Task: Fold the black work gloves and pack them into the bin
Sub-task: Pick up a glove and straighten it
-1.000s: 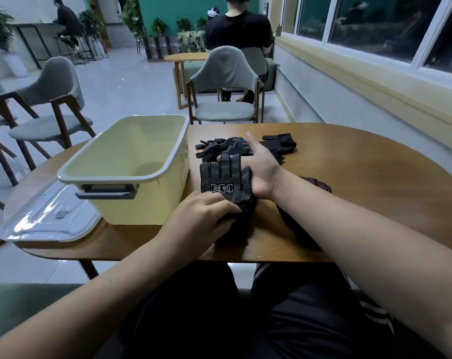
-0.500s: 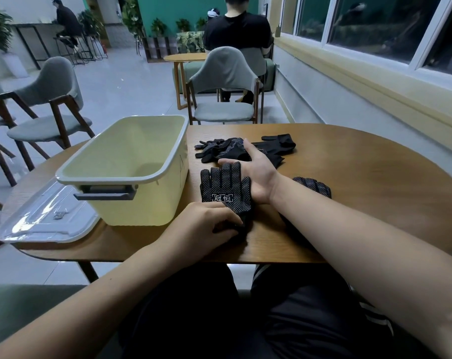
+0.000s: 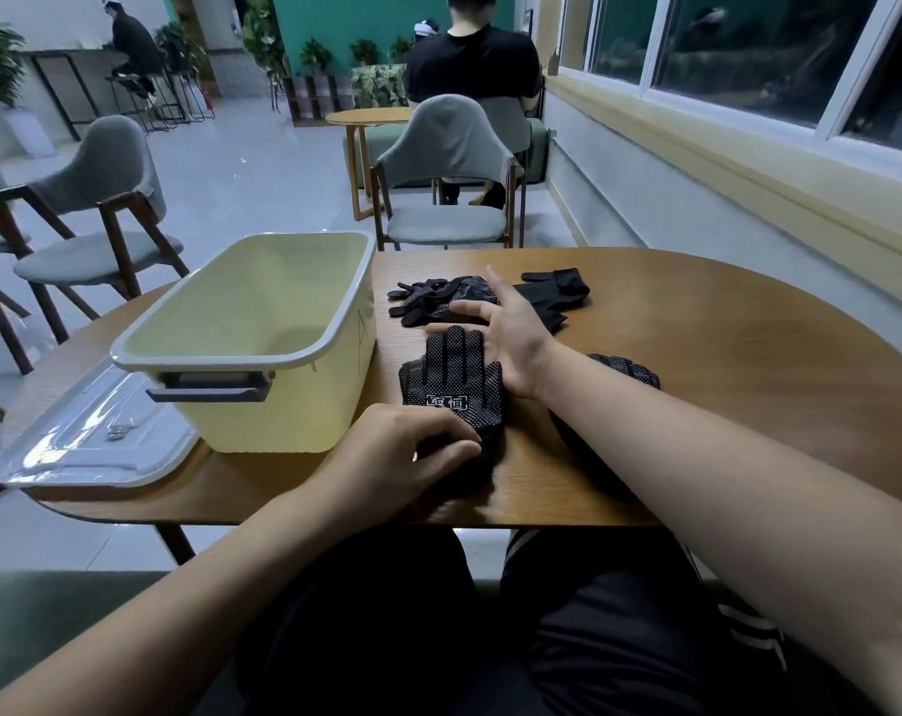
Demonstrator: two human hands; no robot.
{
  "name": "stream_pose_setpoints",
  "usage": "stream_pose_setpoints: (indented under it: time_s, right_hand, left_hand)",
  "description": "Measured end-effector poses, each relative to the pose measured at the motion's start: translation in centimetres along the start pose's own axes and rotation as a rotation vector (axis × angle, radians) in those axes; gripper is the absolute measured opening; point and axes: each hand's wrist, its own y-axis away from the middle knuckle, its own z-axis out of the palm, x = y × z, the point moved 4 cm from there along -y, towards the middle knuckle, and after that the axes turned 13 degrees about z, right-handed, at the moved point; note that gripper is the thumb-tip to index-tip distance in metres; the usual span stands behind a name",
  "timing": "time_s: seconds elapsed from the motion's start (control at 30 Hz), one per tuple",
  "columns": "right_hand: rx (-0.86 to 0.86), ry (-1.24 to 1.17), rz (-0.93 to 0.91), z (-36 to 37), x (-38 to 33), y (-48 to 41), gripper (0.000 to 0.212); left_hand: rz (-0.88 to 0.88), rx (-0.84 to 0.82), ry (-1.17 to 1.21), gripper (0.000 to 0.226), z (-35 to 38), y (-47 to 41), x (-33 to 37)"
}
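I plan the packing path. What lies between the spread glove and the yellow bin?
Between the spread glove and the bin, only bare table shows, in the head view.

Dotted knit glove, glossy plastic bin (clear lid), matt wooden table.

Black white-dotted glove, pale yellow bin.

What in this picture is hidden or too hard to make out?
All in the head view:
1. Cuff of the spread glove: covered by the left hand.
2. The second glove: mostly under the right forearm; only dotted fingertips show.
3. The heap of gloves: overlapping, partly behind the right hand; cannot be counted.
4. Near floor of the bin: blocked by its own front wall.
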Motion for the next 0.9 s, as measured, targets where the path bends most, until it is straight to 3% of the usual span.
stream_pose_setpoints:
  time_s: [0.3, 0.7, 0.9]
  right_hand:
    - [0.144, 0.193, -0.147, -1.2, -1.8, 0.1, 0.071]
    - [0.264, 0.346, -0.304, -7.8, -4.6, 3.7, 0.07]
    - [0.406, 0.416, -0.412, -12.9, -5.1, 5.4, 0.064]
  left_hand:
    - [-0.046, 0.02, -0.048, 0.027, 0.4, -0.6, -1.2]
    - [-0.059, -0.119, -0.242, 0.02, 1.1, -2.0, -1.4]
    - [-0.102, -0.139, -0.242, 0.017, 0.9, -2.7, -1.3]
